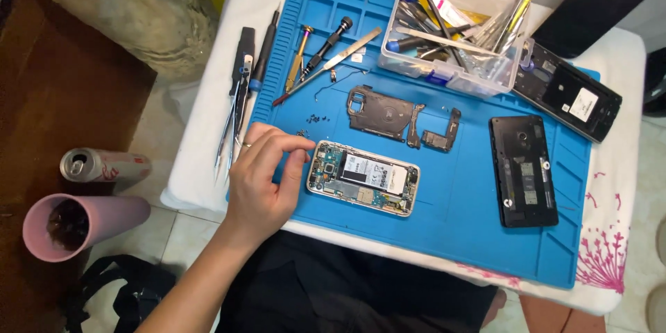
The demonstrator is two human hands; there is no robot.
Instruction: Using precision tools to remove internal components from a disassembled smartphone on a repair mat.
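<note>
My left hand [267,177] rests on the blue repair mat [458,222], its fingers curled with thumb and forefinger pinched beside the left end of an opened phone [364,178]. The phone lies back-side up with its battery and circuit board bare. Whether the fingertips hold something small I cannot make out. A few tiny screws [303,132] lie just above the fingers. Removed black inner covers [380,112] and a smaller bracket [442,135] lie behind the phone. My right hand is out of view.
Tweezers [236,114], screwdrivers [305,55] and a metal pry tool [347,52] lie at the mat's left rear. A clear box of tools [454,35] stands behind. Two more black phones [524,170] [572,97] lie right. A can [104,165] and pink cup [76,225] stand on the floor.
</note>
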